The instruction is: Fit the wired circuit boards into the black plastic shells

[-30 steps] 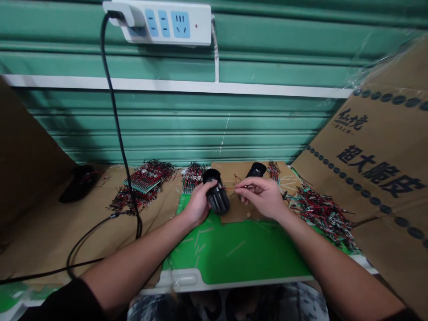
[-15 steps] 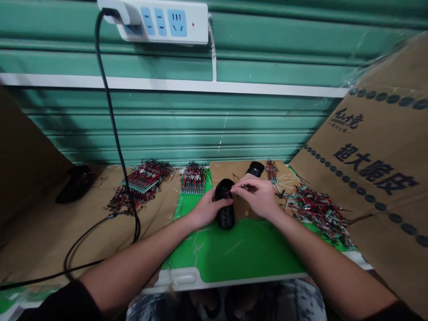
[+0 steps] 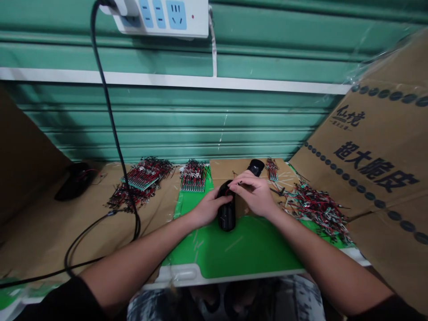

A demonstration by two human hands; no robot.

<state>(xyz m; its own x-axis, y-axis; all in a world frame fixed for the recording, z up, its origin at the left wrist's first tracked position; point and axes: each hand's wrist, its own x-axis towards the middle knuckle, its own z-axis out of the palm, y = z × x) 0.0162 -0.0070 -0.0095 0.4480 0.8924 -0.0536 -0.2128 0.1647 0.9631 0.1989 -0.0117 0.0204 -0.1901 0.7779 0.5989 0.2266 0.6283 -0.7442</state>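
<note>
My left hand (image 3: 209, 207) is closed around the side of a glossy black plastic housing (image 3: 227, 217), its thumb lying across the middle. The housing is long, rounded and hollow at its far end, held above the green table top. Over that far end, my right hand (image 3: 253, 192) pinches with thumb and forefinger. A thin red wire shows near those fingertips; what exactly they hold is too small to make out. Just beyond my right hand lies another black part (image 3: 256, 167) on the cardboard.
Circuit boards with red and black wires (image 3: 193, 178) stand at the back, with a bigger stack (image 3: 145, 174) on the left. A tangled wire heap (image 3: 319, 209) lies right. A black cable (image 3: 112, 120) hangs from the power strip (image 3: 163, 18). Cardboard (image 3: 377, 147) walls the right side.
The housing has turned slightly and shifted a little to the right. My right fingertips have come closer over its far end. The view has tilted slightly.
</note>
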